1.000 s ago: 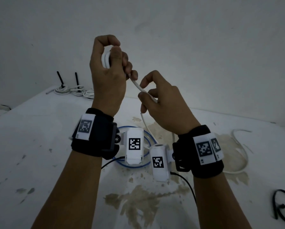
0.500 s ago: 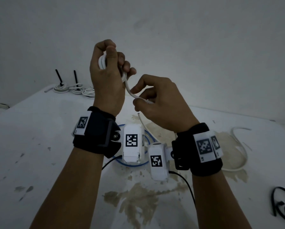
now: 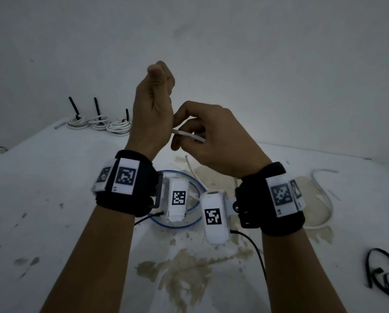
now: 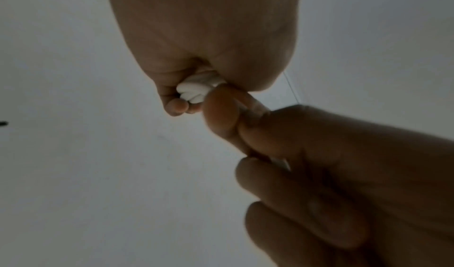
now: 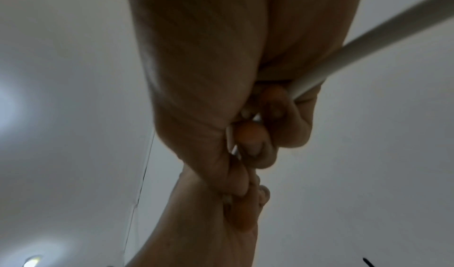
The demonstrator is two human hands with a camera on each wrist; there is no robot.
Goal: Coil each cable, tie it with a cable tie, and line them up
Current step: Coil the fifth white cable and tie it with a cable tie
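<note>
Above the worktop (image 3: 53,199), the right hand (image 3: 216,141) pinched the white cable (image 3: 188,135) between curled fingers (image 4: 221,115) — the left hand (image 3: 153,109), raised higher, clenched its coiled turns (image 4: 199,90). Three tied coils (image 3: 98,124) sat by the far left corner.

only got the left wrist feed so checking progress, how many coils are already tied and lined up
observer: Three tied coils sit in a row at the far left of the table, each with a black tie sticking up.
operator: how much of this one is left to wind
observer: A stretch of the white cable hangs below the right hand and runs behind the wrist cameras; its end is hidden.
operator: any more waiting after it
observer: Two lie uncoiled on the table: a blue cable under the wrists and a loose white cable to the right.
</note>
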